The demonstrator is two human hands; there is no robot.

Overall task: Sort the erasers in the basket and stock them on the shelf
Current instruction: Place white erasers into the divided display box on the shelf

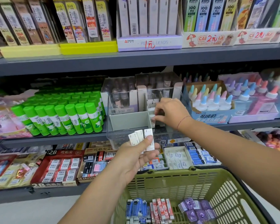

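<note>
Head view: the left hand [136, 159] grips a fan of white erasers [140, 137] under its thumb, above the green basket [200, 177]. A loose thumb could let them slip. The right hand [171, 112] pinches a single eraser [152, 120] beside the grey divider [131, 120] of the clear bin [113, 135], where it may catch.

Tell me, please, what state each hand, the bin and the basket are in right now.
Clear bin: on the shelf, stocked erasers in its right compartments.
Left hand: grips three white erasers, fanned.
Right hand: pinches a single eraser inside it.
Basket: holds blue, red and purple erasers.
</note>
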